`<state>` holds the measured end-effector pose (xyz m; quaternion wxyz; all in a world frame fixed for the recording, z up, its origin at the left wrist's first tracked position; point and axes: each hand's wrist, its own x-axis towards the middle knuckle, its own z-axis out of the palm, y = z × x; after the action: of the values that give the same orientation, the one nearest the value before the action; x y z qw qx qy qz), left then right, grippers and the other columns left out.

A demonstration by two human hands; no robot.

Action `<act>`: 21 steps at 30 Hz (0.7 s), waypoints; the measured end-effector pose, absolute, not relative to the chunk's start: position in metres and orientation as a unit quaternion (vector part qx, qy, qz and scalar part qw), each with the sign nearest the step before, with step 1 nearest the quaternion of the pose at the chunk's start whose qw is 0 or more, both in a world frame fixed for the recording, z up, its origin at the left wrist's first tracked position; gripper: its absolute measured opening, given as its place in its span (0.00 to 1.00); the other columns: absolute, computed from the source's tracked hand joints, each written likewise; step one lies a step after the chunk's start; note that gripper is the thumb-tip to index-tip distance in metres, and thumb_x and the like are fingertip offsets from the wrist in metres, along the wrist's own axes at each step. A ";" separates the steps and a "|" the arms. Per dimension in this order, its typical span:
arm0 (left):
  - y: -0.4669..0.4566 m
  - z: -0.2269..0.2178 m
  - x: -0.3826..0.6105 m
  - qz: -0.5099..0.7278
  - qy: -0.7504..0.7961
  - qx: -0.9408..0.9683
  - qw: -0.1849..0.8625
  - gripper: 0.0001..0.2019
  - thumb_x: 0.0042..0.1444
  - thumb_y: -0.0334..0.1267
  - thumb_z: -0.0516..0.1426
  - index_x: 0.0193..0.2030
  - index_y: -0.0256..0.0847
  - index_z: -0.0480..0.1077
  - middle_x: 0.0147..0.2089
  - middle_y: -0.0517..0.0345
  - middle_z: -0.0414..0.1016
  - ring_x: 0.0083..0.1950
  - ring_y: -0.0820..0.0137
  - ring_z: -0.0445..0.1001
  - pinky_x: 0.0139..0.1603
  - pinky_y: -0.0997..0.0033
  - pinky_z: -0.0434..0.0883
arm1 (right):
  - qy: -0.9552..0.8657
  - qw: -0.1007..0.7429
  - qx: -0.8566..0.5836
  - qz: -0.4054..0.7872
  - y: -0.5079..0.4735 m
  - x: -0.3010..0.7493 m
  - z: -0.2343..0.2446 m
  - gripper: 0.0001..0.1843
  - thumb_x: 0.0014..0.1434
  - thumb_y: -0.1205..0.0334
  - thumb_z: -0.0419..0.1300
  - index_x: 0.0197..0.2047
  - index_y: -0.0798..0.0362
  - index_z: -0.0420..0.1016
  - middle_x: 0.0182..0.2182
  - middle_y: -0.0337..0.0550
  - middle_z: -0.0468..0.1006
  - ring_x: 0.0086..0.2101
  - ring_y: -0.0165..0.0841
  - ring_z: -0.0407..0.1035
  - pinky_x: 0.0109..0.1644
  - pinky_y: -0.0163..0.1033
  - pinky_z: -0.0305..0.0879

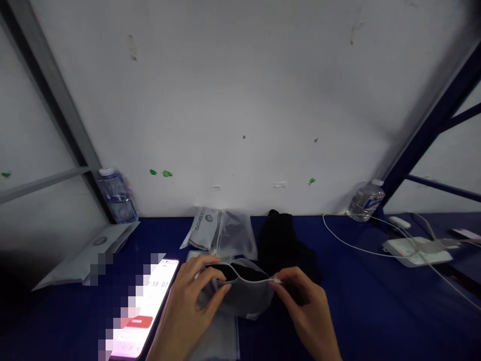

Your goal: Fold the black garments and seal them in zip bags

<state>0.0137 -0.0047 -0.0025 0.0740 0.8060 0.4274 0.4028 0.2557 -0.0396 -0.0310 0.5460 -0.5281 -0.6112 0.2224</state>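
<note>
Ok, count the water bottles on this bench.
2: one bottle at the back left by the grey post, another bottle lying back right near the white cable. Others may be hidden.

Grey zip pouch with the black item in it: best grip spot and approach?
Pinch the grey zip pouch at the two ends of its open top edge, one from each side, as the left hand and right hand do: the mouth gapes upward and the film is limp.

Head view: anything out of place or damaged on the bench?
Nothing looks damaged or spilled. Left hand and right hand hold a grey zip bag open at its mouth. One clear bottle lies tipped on its side against the wall; a white cable trails loosely across the blue table.
</note>
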 end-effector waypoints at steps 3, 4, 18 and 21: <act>-0.004 -0.001 0.016 0.385 0.432 0.813 0.070 0.05 0.63 0.39 0.58 0.38 0.48 0.76 0.50 0.54 0.75 0.52 0.57 0.73 0.51 0.54 0.71 | -0.605 0.556 -0.524 0.224 -0.040 0.254 -0.034 0.07 0.63 0.55 0.63 0.37 0.49 0.75 0.31 0.40 0.80 0.32 0.36 0.76 0.37 0.36 0.73; -0.004 -0.001 0.017 0.378 0.434 0.815 0.069 0.06 0.63 0.39 0.57 0.38 0.48 0.76 0.50 0.54 0.75 0.52 0.57 0.73 0.52 0.53 0.70 | -0.603 0.559 -0.522 0.228 -0.040 0.253 -0.034 0.07 0.63 0.55 0.63 0.37 0.49 0.75 0.31 0.40 0.80 0.32 0.36 0.76 0.36 0.36 0.73; 0.006 0.005 0.016 0.340 0.414 0.838 0.105 0.04 0.65 0.38 0.57 0.40 0.47 0.74 0.49 0.56 0.73 0.51 0.59 0.70 0.50 0.54 0.72 | -0.693 0.519 -0.474 0.162 -0.030 0.247 -0.027 0.08 0.64 0.61 0.62 0.47 0.47 0.73 0.36 0.40 0.77 0.34 0.34 0.73 0.37 0.35 0.70; 0.004 0.006 0.013 0.335 0.417 0.837 0.115 0.04 0.64 0.37 0.58 0.41 0.48 0.75 0.49 0.55 0.73 0.52 0.58 0.70 0.50 0.53 0.73 | -0.738 0.487 -0.444 0.144 -0.025 0.250 -0.023 0.04 0.65 0.64 0.61 0.44 0.47 0.71 0.35 0.39 0.75 0.32 0.32 0.72 0.35 0.34 0.68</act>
<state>0.0125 0.0039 0.0058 0.1147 0.8373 0.4170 0.3345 0.2502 -0.0247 -0.0229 0.4874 -0.4439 -0.7380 0.1438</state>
